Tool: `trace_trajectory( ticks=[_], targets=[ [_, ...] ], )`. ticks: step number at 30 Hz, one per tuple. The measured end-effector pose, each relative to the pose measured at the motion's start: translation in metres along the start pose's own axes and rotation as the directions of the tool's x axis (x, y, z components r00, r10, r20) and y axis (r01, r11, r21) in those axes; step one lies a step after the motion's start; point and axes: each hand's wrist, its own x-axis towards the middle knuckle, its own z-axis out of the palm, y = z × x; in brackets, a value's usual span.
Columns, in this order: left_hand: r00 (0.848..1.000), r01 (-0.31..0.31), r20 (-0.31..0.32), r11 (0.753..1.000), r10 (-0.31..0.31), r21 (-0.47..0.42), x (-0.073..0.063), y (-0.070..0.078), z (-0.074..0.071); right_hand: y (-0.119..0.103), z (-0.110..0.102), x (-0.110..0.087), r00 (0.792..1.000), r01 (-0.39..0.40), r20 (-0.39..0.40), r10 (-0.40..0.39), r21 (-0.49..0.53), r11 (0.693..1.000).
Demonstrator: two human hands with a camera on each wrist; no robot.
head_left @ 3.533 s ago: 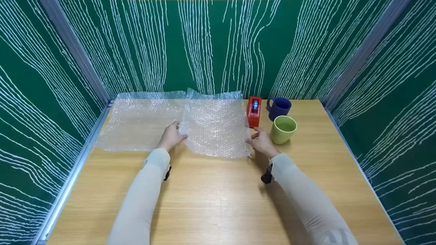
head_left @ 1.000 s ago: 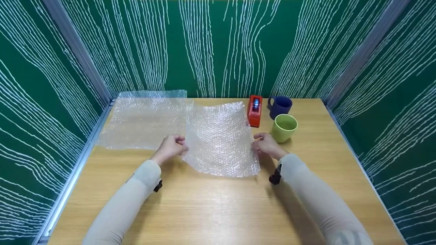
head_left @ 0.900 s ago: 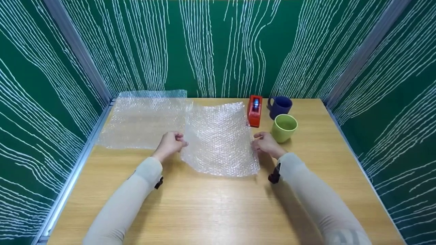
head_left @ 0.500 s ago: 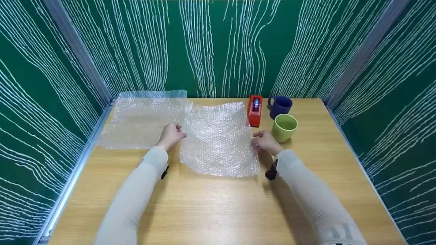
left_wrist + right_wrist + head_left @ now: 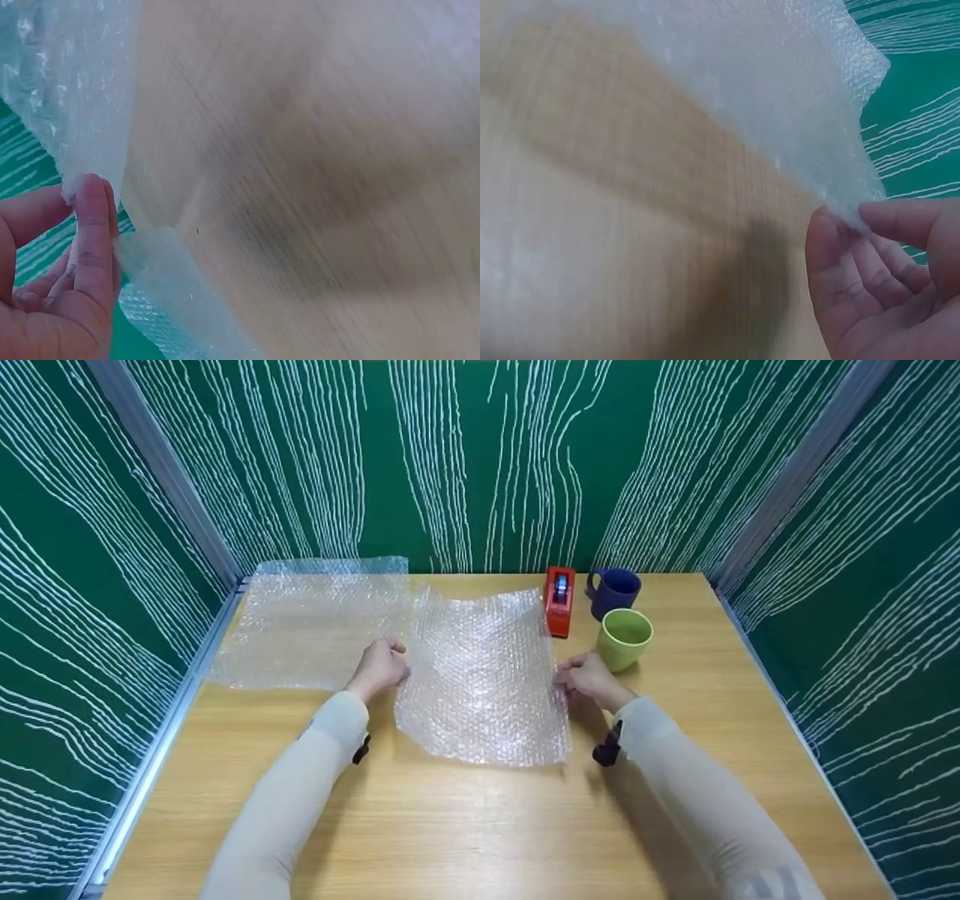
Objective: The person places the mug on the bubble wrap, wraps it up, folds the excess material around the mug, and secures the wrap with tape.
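Note:
A clear sheet of bubble wrap [image 5: 484, 679] spans the space between my two hands in the head view. My left hand [image 5: 380, 666] pinches its left edge; in the left wrist view thumb and finger meet on the film. On the other side my right hand [image 5: 589, 679] pinches the right edge, and the right wrist view shows the sheet's edge [image 5: 810, 157] running into the fingertips. A second piece of bubble wrap [image 5: 307, 622] lies flat at the back left, just beyond my left hand. Its near edge passes behind that hand.
Close beyond my right hand stands a green cup [image 5: 625, 641], with a dark blue mug [image 5: 615, 592] behind it. A red tape dispenser [image 5: 559, 604] sits left of the mug. Green walls [image 5: 480, 472] with white lines enclose the wooden table [image 5: 480, 825] at the back and sides.
The right-hand bubble wrap sheet has come off the back wall and moved toward me. Over the last half second my left hand took its left edge again, slightly nearer, and the sheet shifted a little closer.

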Motion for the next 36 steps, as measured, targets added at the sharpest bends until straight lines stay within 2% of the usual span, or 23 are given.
trace_trajectory(
  ticks=[3, 7, 10, 16, 22, 26, 29, 32, 34, 36],
  targets=[
    [1.000, -0.021, 0.008, 1.000, 0.021, -0.003, -0.011, 0.000, 0.004, 0.006, 0.000, -0.007, 1.000, 0.012, 0.019, -0.013, 0.045, 0.999],
    [0.998, -0.063, -0.018, 0.998, 0.063, 0.019, -0.025, -0.003, 0.008, 0.015, 0.000, -0.017, 0.997, 0.012, 0.073, -0.020, 0.104, 0.994],
    [0.996, -0.084, -0.027, 0.996, 0.085, 0.014, -0.035, -0.006, 0.009, 0.020, 0.000, -0.025, 0.995, 0.005, 0.103, -0.016, 0.106, 0.994],
    [0.996, -0.085, 0.036, 0.996, 0.086, -0.011, -0.049, -0.014, 0.009, 0.024, -0.006, -0.036, 0.991, -0.005, 0.137, 0.000, 0.035, 0.999],
    [0.992, -0.082, 0.101, 0.996, 0.078, 0.042, -0.057, -0.015, 0.010, 0.025, -0.013, -0.047, 0.979, 0.017, 0.205, -0.005, -0.055, 0.998],
    [0.989, -0.087, 0.127, 0.989, 0.071, 0.120, -0.062, -0.013, 0.010, 0.023, -0.014, -0.052, 0.976, 0.020, 0.218, 0.002, -0.099, 0.995],
    [0.988, -0.129, 0.106, 0.969, 0.109, 0.209, -0.065, -0.010, 0.010, 0.022, -0.012, -0.052, 0.984, 0.065, 0.174, -0.045, -0.116, 0.991],
    [0.979, -0.203, 0.078, 0.943, 0.189, 0.265, -0.066, -0.004, 0.013, 0.020, -0.008, -0.051, 0.982, 0.181, 0.086, -0.168, -0.174, 0.968],
    [0.965, -0.263, 0.081, 0.922, 0.251, 0.282, -0.064, -0.001, 0.016, 0.018, -0.004, -0.050, 0.965, 0.261, 0.028, -0.262, -0.237, 0.936],
    [0.944, -0.331, 0.115, 0.898, 0.310, 0.290, -0.061, 0.002, 0.018, 0.016, 0.000, -0.049, 0.939, 0.327, -0.002, -0.344, -0.308, 0.893]
  ],
)
